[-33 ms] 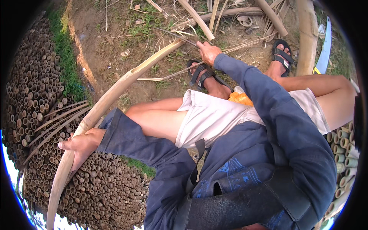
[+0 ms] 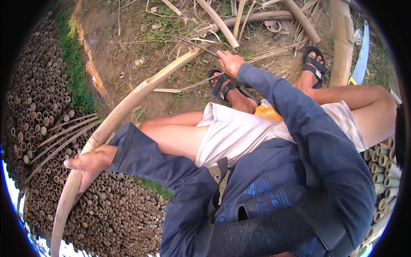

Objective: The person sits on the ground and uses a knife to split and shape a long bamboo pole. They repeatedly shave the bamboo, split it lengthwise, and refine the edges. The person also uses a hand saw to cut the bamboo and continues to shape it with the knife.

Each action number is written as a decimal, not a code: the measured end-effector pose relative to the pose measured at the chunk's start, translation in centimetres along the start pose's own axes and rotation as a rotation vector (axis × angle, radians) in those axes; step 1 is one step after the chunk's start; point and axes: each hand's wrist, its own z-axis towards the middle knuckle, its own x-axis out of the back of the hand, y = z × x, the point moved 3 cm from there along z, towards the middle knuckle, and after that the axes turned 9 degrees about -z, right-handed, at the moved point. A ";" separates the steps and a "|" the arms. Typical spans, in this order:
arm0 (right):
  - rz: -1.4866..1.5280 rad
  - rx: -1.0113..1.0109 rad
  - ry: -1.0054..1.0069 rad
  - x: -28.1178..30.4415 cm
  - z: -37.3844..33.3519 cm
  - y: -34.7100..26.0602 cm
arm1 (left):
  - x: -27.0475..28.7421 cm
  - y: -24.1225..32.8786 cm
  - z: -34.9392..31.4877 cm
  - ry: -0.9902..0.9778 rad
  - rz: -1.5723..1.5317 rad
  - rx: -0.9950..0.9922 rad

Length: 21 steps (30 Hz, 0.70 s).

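The right hand (image 2: 231, 63) is closed in a fist around the grip end of a knife (image 2: 188, 42), whose thin dark blade points up and to the left, across the far tip of a bamboo pole (image 2: 124, 109). The left hand (image 2: 90, 165) grips the same pole farther down, its thumb lying across the near face; the other fingers pass behind, so I cannot tell how far they curl. The pole slants from the lower left corner of the view to the knife, passing left of the seated person's knee, and its upper stretch is cut away to a pale hollow. Below the right forearm, an orange bundle (image 2: 267, 113) sits between the legs, just beside 1 of the 2 black sandals (image 2: 222, 85). The feet rest on bare ground (image 2: 120, 64), which carries scattered bamboo strips (image 2: 218, 23) along its far edge, with a small coil (image 2: 274, 27) among them. Toward the ground's right edge lies a thick log (image 2: 341, 43), and just beyond it a saw (image 2: 361, 53) with a long curved blade and a bit of yellow at its lower end. A band of grass (image 2: 77, 64) borders the ground's left edge, and past it rises a big stack of bamboo (image 2: 38, 98), cut ends facing out, with several long slats (image 2: 64, 147) lying against it. A second stack (image 2: 380, 171) shows at the right rim, behind the person.
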 end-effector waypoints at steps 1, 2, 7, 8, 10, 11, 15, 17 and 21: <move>0.050 0.104 -0.083 0.2 -0.8 -1.7 | -0.1 0.3 -0.3 0.024 0.017 0.008; 0.077 0.120 -0.098 0.9 -0.6 -2.6 | -0.2 0.8 -0.5 0.029 0.040 -0.032; 0.198 0.374 -0.234 2.4 -1.3 -6.8 | -1.2 2.6 -1.6 0.019 0.012 0.070; 0.151 0.288 -0.174 2.9 -1.1 -6.7 | -1.4 3.0 -1.6 0.000 0.009 0.094; 0.030 0.229 -0.096 3.7 -1.3 -6.8 | -1.6 3.5 -1.8 0.011 0.002 0.113; 0.063 0.290 -0.050 4.1 -1.6 -7.2 | -1.8 3.9 -1.8 0.008 0.024 0.089; 0.064 0.329 -0.084 3.9 -2.0 -6.7 | -2.2 4.7 -2.3 0.014 -0.026 -0.002; 0.072 0.323 -0.094 2.7 -1.4 -5.3 | -2.1 4.9 -2.6 0.016 -0.050 -0.011; -0.026 0.048 -0.208 -0.3 1.3 0.3 | -1.9 5.4 -2.7 0.006 0.034 -0.023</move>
